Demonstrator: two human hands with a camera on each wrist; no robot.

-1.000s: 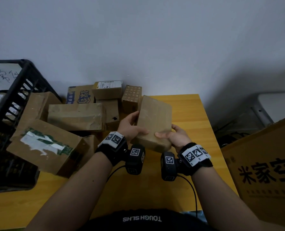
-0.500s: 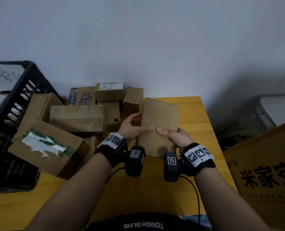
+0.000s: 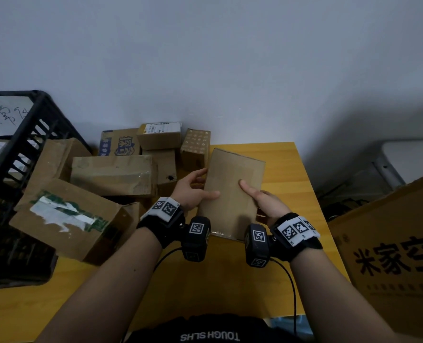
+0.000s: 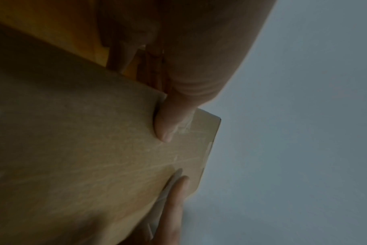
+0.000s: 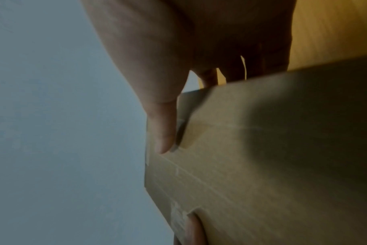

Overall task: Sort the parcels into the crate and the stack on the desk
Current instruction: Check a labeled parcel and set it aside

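Head view shows both hands holding 1 plain brown parcel point(image 3: 232, 191) over the yellow desk point(image 3: 292, 174), just right of the stack of parcels point(image 3: 111, 174) and well apart from the black crate point(image 3: 22, 144) at far left. The left hand point(image 3: 193, 191) grips the parcel's left edge, thumb across the broad face and fingers behind; the right hand point(image 3: 267, 201) grips the right edge the same way, its thumb also on the face. Both wrist views confirm a thumb pressed on the cardboard with fingers on the far side. The likeliest trouble, as I judge it, is a slip: the hold is by edges and thumbs only, on smooth taped cardboard, so a quick turn could let the parcel drop onto the desk. Swinging it left toward the crate could also clip the patterned small box point(image 3: 195, 149) or the boxes beside it and topple the loosely piled stack. Compared with 1.0 s ago, the parcel has been tipped up so its broad face now looks at the camera rather than lying slanted with the near end face showing, and both thumbs have moved onto that face.
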